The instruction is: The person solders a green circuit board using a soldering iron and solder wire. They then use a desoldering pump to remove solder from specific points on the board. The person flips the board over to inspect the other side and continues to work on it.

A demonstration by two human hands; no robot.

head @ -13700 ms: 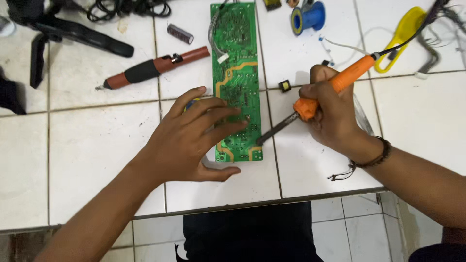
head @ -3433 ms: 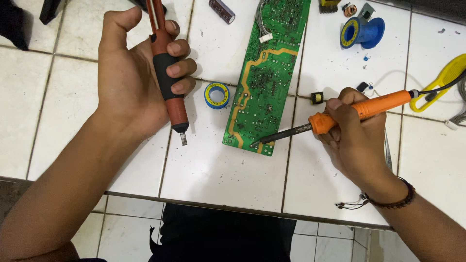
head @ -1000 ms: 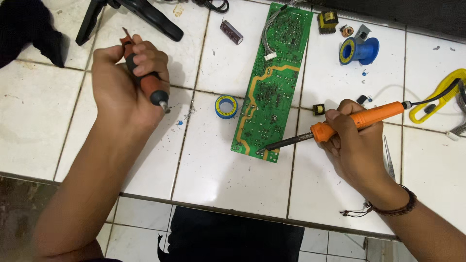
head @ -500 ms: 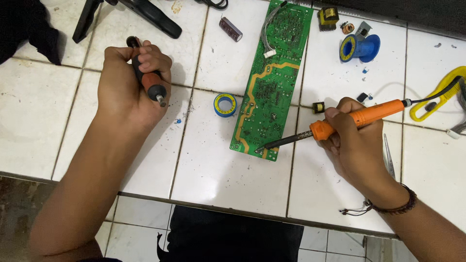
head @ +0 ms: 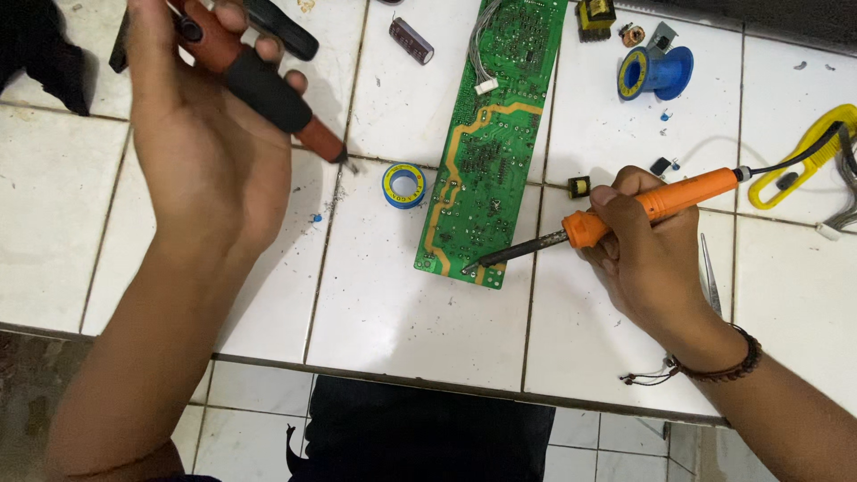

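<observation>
We have the circuit board (head: 486, 152) mid-bench (head: 402, 312), tape roll (head: 404, 185) just left, solder spool (head: 656, 71) far right, capacitor (head: 411, 41) behind.

Open tile (head: 402, 303) below circuit board (head: 486, 152); solder tin (head: 403, 185) left, blue spool (head: 656, 71) and tweezers (head: 710, 277) crowding right.

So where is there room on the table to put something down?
The bare tiles along the near edge of the table, below the green circuit board, and those left of the left hand. It's crowded at the far right around the blue spool and the yellow tool.
</observation>
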